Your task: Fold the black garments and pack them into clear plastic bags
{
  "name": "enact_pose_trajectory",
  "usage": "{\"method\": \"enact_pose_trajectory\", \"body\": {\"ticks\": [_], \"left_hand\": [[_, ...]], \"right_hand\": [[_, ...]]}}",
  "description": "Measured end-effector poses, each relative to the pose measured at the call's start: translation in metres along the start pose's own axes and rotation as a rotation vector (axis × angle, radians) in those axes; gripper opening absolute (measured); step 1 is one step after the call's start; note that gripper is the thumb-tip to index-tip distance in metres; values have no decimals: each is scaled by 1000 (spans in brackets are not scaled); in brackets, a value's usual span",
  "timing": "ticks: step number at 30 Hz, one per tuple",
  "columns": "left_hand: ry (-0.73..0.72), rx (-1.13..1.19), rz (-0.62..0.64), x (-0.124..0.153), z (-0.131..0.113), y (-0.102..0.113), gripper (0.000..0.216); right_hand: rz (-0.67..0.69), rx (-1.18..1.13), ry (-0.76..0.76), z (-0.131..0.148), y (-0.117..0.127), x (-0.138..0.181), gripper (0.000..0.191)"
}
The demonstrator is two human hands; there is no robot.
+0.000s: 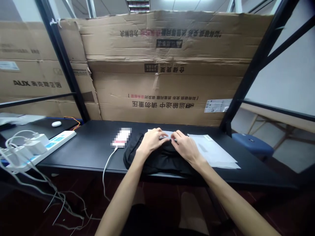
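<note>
My left hand and my right hand rest side by side on a folded black cloth bundle, fingertips nearly meeting. Both hands pinch the edge of a thin white sheet lying at the far side of the bundle. To the right, a stack of translucent white sheets lies partly under the bundle. A phone with a blurred screen sits left of the bundle, its white cable hanging off the desk edge.
The black desk holds a white power strip with chargers and tangled cables at the left, and a white mouse at the back. Large cardboard sheets stand behind it between black shelf posts. A blue stool stands to the right.
</note>
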State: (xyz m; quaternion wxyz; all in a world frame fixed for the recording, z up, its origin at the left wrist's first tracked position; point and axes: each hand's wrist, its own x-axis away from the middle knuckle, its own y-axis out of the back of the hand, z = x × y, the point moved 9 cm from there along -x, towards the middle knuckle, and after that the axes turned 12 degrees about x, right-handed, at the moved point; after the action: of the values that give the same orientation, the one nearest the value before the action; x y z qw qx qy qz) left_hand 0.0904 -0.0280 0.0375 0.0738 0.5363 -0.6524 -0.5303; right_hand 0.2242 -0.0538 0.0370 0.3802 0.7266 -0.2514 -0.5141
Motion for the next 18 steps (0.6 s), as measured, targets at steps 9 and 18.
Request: {"method": "enact_pose_trajectory", "body": {"ticks": [9,18], "left_hand": [[-44,20,64,-5,1,-15,34],[-26,110,127,-2,8,-22,31]], "right_hand": [[-16,-11,-17,-1,0,-3,24],[-63,-129,-68,0,26,31,29]]}}
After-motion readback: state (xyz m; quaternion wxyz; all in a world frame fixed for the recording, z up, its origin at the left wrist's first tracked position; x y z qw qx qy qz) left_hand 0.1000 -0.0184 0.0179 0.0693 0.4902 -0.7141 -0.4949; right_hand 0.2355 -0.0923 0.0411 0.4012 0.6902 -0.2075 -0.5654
